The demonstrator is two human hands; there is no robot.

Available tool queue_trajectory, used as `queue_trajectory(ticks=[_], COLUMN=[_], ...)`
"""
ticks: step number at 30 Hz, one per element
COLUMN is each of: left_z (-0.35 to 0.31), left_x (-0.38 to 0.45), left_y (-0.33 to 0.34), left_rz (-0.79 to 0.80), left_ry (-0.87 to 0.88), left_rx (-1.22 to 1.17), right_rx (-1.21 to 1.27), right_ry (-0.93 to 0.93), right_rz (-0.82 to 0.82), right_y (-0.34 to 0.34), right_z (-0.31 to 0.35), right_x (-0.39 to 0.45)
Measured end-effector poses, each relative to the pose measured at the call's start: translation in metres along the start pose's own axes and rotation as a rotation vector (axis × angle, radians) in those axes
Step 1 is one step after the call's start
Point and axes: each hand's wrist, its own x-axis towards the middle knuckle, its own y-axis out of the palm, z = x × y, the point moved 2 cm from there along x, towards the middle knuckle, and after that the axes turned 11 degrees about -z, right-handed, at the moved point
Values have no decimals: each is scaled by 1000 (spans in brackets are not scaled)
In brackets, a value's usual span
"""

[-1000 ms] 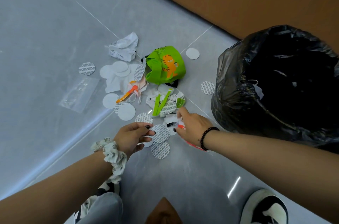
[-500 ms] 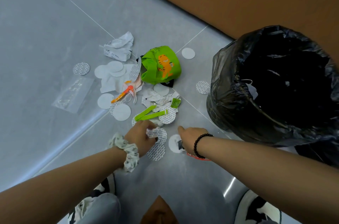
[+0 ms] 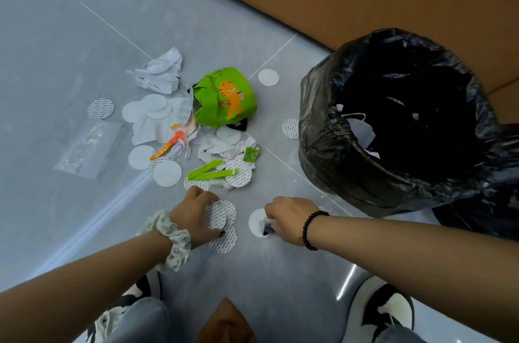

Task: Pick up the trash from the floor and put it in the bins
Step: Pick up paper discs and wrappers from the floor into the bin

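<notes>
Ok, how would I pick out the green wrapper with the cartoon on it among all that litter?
Start at the black-lined bin on the right and look left across the floor to the litter pile. At its far edge lies the crumpled bright green wrapper. It is the only piece printed with an orange cartoon cat; the green strips nearer the hands are plain.

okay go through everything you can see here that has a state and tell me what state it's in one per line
Bin: upright, open, black liner in, some scraps inside.
Green bag: crumpled, on the floor.
White paper: crumpled, on the floor.
Clear plastic bag: flat on the floor.
Left hand: grip on printed discs.
Right hand: grip on small scraps.
</notes>
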Motion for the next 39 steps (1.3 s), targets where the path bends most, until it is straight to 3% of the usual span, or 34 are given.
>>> queue_trajectory(ticks=[5, 8, 11, 16, 20, 24, 28, 32, 36, 39], left_z=[-22, -39, -52, -82, -110, -120, -108, -69, -38, -25], left_x=[-19, -29, -37, -43, -48, -49, -43, -31, -26, -23], left_y=[-23, -40, -56, -65, -66, -71, -73, -59, -45, -40], left_rz=[-173, 49, 228, 365, 415, 383, 177, -91, -131, -145], left_ry=[-257, -484, -475, -229, 29, 145, -42, -297, -379, -400], left_rx=[-451, -1046, -1286, -1096, -971, -991, -1034, -926, -786, -739], right_rx=[232, 298, 384, 585, 522, 514, 553, 509, 220, 97], right_ry=[12, -33, -90, -35, -153, -156, -94, -2, 101, 194], right_rz=[-49, -98, -166, -261, -332, -371, -489, -749, -1001, -989], right_y=[-30, -58, -82, -106, -119, -128, -151, -184, -218, -220], right_z=[8, 18, 30, 33, 29, 25, 14, -7, -33, -57], right_x=[-20, -42, -74, -112, -124, -130, -135, -139, -143, -128])
